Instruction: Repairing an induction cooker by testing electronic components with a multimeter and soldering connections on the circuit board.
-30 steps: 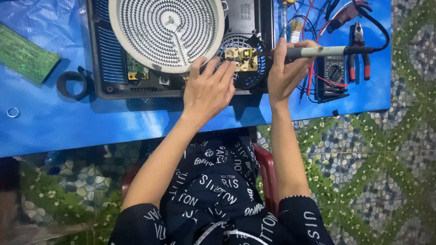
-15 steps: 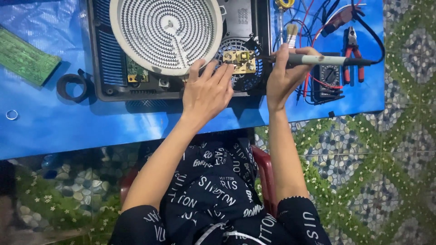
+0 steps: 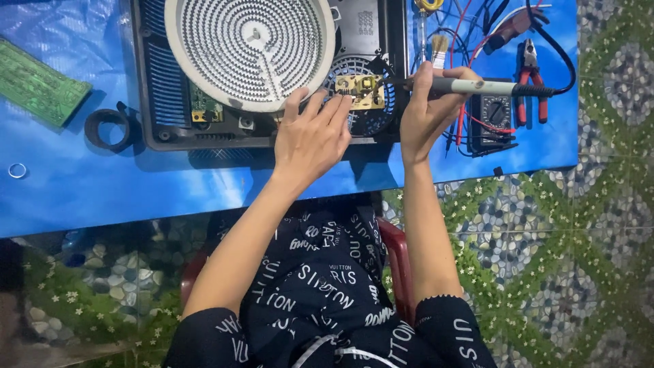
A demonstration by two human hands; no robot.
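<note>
A view from above of a blue work table [image 3: 102, 191]. At far left lies a green circuit board [image 3: 37, 85]. Right of it sit a small metal ring [image 3: 17, 170] and a roll of black tape [image 3: 109, 128]. Next comes an opened black cooker housing [image 3: 163, 102], holding a round, pale heating plate [image 3: 251, 51] with a spiral of coils.

The left hand [image 3: 310, 140] rests palm down on the housing's near edge, fingers slightly spread, their tips touching a small yellowish circuit board [image 3: 360, 92]. This little board is rectangular, studded with dark parts, and sits over a round fan grille [image 3: 371, 119] just right of the heating plate.

The right hand [image 3: 426, 112] wraps its fingers around a soldering iron [image 3: 477, 86] with a pale handle, held level; its dark tip points left and meets the small board's right edge.

Farther right lie a black multimeter [image 3: 492, 119] with red and black leads, red-handled pliers [image 3: 531, 82], and a small brush [image 3: 439, 46]. Patterned floor tiles [image 3: 579, 259] show below.
</note>
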